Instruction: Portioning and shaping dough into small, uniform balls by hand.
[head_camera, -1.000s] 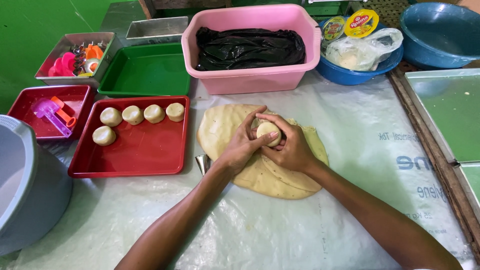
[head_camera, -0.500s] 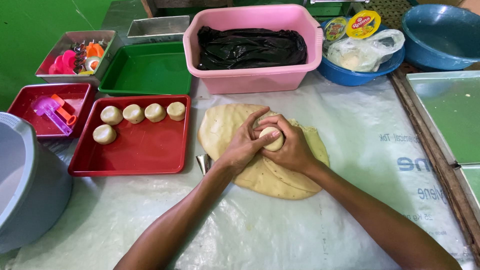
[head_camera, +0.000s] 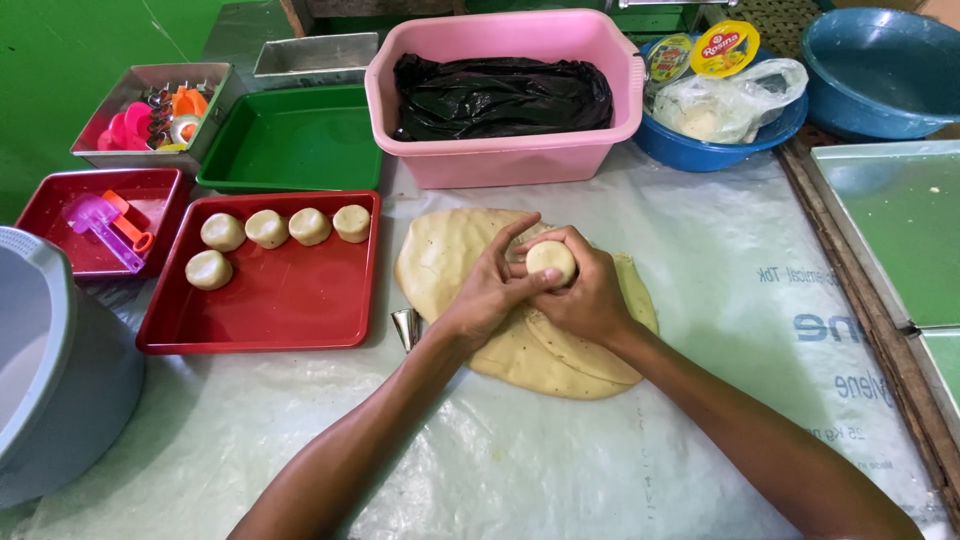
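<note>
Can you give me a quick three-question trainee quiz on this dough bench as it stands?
1. How many dough rounds lie in the big red tray?
2. True or false: the right hand holds a round dough piece above the flat dough sheet, with the left hand touching it.
3. What fills the pink tub? A) water B) black plastic bag C) flour

Key: 1) five, four in a row and one below at the left; 2) true; 3) B

both hands (head_camera: 545, 290) cup dough ball (head_camera: 551, 260) over flat dough sheet (head_camera: 450, 255).
</note>
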